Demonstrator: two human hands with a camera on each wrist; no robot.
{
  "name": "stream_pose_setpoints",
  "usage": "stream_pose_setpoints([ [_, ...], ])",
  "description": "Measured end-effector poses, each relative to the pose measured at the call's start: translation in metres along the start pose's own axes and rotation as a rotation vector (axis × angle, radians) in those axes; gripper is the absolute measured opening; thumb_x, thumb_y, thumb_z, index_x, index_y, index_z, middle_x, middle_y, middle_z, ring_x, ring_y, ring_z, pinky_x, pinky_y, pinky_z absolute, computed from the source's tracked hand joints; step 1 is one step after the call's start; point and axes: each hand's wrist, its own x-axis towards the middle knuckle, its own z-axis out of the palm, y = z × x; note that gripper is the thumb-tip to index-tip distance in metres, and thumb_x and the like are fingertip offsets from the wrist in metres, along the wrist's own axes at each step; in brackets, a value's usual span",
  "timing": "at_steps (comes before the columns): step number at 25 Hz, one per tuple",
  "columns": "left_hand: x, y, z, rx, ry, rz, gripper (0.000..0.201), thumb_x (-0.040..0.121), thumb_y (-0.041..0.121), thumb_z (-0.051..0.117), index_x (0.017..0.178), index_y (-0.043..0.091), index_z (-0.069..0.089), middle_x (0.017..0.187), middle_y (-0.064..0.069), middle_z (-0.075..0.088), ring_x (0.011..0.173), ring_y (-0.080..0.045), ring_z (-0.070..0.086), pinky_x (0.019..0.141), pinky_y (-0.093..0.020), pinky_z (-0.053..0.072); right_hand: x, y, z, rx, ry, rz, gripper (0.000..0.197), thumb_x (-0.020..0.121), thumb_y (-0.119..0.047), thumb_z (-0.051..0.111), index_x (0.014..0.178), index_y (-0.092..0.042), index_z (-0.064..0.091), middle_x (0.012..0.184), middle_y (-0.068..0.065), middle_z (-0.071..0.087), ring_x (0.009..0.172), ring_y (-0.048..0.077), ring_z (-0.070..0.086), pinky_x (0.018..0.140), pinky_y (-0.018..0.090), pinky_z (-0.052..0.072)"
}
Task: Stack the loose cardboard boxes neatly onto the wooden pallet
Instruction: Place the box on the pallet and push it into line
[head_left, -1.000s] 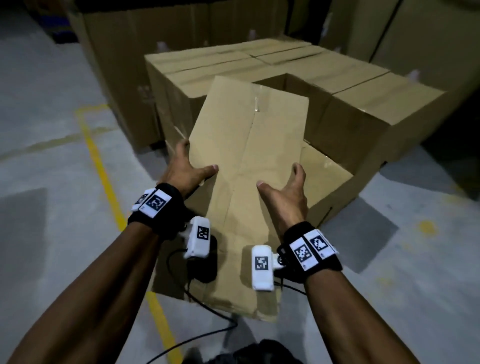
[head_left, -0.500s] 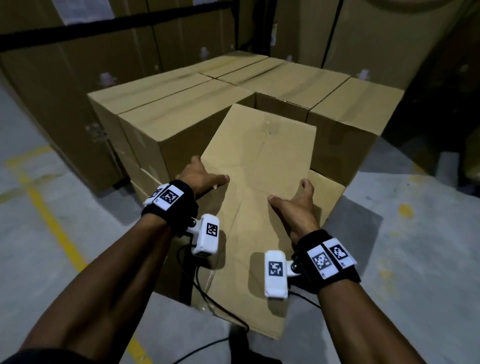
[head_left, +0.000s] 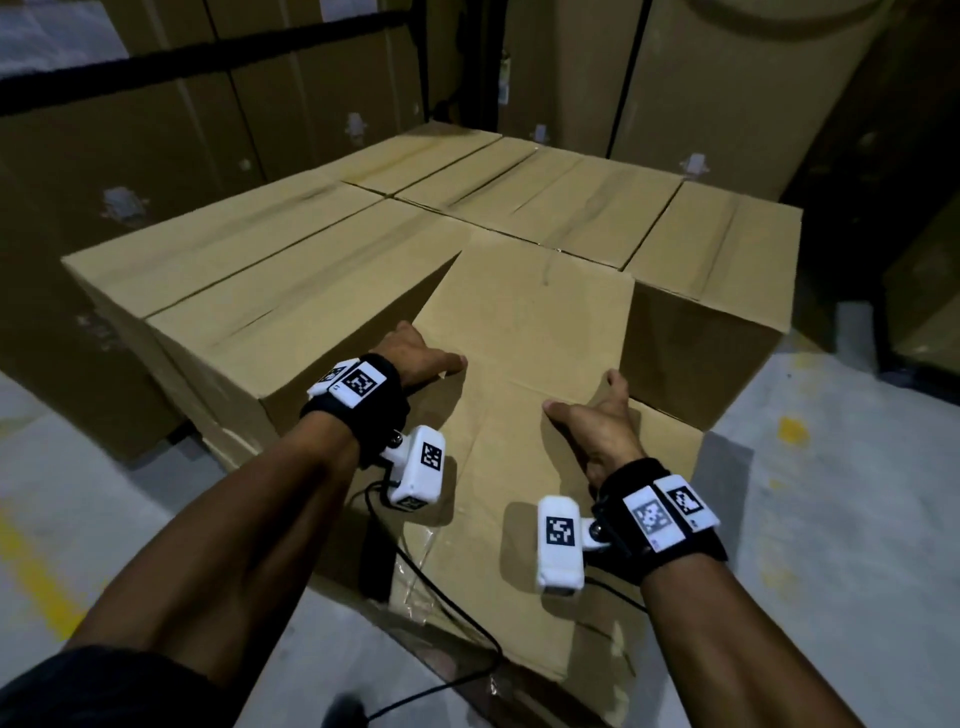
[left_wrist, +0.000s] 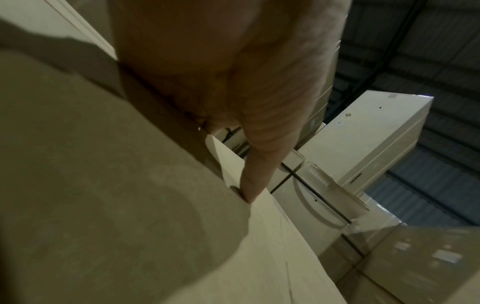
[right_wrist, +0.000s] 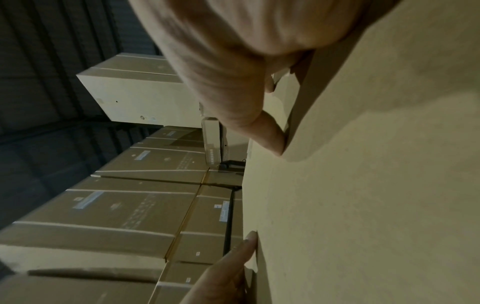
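Box (head_left: 519, 415) held between both hands, tilted, far end raised into the gap in the stack (head_left: 322, 270), near end low over the floor (head_left: 831, 519). Far end sits between the stack's left front box and right front box (head_left: 711, 291); contact with either cannot be confirmed. A lower box (head_left: 670, 436) shows just right of the held one.

Left hand (head_left: 415, 356): grasping the box's left edge, thumb lying on the top face, fingers hidden down the side. Left wrist view: thumb tip pressed on the cardboard (left_wrist: 272, 246); fingers not seen.

Right hand (head_left: 597, 426): grasping the box's right edge, thumb on the top face, fingers over the side. Right wrist view: thumb tip on the cardboard face (right_wrist: 363, 185), one fingertip (right_wrist: 249, 244) touching the edge lower down.

Stack: top layer of closed boxes set flush, seams running front to back. Pallet not visible under the stack.

Each wrist carries a black strap (head_left: 374, 410) with tagged white markers and a white camera block (head_left: 415, 467); a black cable (head_left: 447, 608) trails across the held box.

Surroundings: tall cartons (head_left: 727, 93) behind the stack, more in rows in the right wrist view. Yellow paint marks on the floor (head_left: 792, 431). Light dim.
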Motion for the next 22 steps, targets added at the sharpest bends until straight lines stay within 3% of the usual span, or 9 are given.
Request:
stream_pose_setpoints([
  [3, 0.041, 0.008, -0.007, 0.094, -0.024, 0.078, 0.092, 0.082, 0.057, 0.071, 0.144, -0.001, 0.034, 0.145, -0.02, 0.045, 0.135, -0.038, 0.04, 0.109, -0.044, 0.038, 0.022, -0.008, 0.022, -0.004, 0.083, 0.035, 0.099, 0.086, -0.009, 0.077, 0.16, -0.027, 0.013, 0.159, 0.007, 0.031, 0.139, 0.027, 0.039, 0.108, 0.03, 0.036],
  [7, 0.089, 0.011, -0.014, 0.145, -0.053, 0.159, 0.07, 0.08, 0.056, 0.071, 0.124, 0.004, 0.054, 0.139, -0.02, 0.049, 0.13, -0.039, 0.043, 0.107, -0.044, 0.041, 0.047, -0.01, 0.053, 0.065, 0.17, 0.096, 0.107, 0.077, -0.006, 0.082, 0.158, -0.029, 0.015, 0.156, 0.009, 0.037, 0.135, 0.029, 0.046, 0.111, 0.04, 0.043],
  [12, 0.129, 0.008, -0.019, 0.166, -0.116, 0.205, 0.088, 0.079, 0.054, 0.069, 0.143, 0.001, 0.04, 0.151, -0.016, 0.034, 0.141, -0.036, 0.026, 0.113, -0.043, 0.031, 0.064, -0.015, 0.083, 0.144, 0.288, 0.155, 0.119, 0.052, -0.016, 0.083, 0.152, -0.039, 0.025, 0.143, 0.01, 0.049, 0.122, 0.032, 0.057, 0.104, 0.047, 0.051],
  [14, 0.137, 0.006, -0.022, 0.17, -0.154, 0.216, 0.091, 0.081, 0.053, 0.066, 0.148, 0.001, 0.033, 0.155, -0.015, 0.028, 0.143, -0.035, 0.021, 0.115, -0.044, 0.028, 0.067, -0.014, 0.092, 0.138, 0.318, 0.166, 0.119, 0.05, -0.018, 0.082, 0.152, -0.04, 0.025, 0.142, 0.011, 0.05, 0.121, 0.033, 0.059, 0.103, 0.048, 0.051],
  [17, 0.141, 0.003, -0.024, 0.171, -0.168, 0.209, 0.091, 0.083, 0.049, 0.063, 0.15, 0.002, 0.025, 0.159, -0.015, 0.02, 0.148, -0.034, 0.013, 0.119, -0.045, 0.021, 0.065, -0.014, 0.1, 0.135, 0.316, 0.162, 0.112, 0.059, -0.013, 0.082, 0.153, -0.034, 0.026, 0.137, 0.013, 0.053, 0.115, 0.032, 0.062, 0.101, 0.048, 0.053],
  [21, 0.145, -0.002, -0.025, 0.219, -0.173, 0.201, 0.093, 0.087, 0.049, 0.057, 0.156, 0.004, 0.013, 0.166, -0.011, 0.005, 0.152, -0.031, -0.001, 0.122, -0.046, 0.012, 0.084, -0.003, 0.101, 0.123, 0.3, 0.173, 0.125, 0.037, -0.031, 0.082, 0.148, -0.044, 0.026, 0.136, 0.008, 0.058, 0.115, 0.031, 0.062, 0.099, 0.047, 0.054],
  [22, 0.143, -0.002, -0.026, 0.213, -0.17, 0.199, 0.093, 0.088, 0.049, 0.057, 0.156, 0.005, 0.01, 0.166, -0.01, 0.002, 0.152, -0.031, -0.002, 0.122, -0.046, 0.011, 0.088, 0.0, 0.101, 0.122, 0.3, 0.172, 0.124, 0.037, -0.032, 0.081, 0.148, -0.045, 0.026, 0.136, 0.007, 0.058, 0.116, 0.031, 0.062, 0.099, 0.048, 0.054],
])
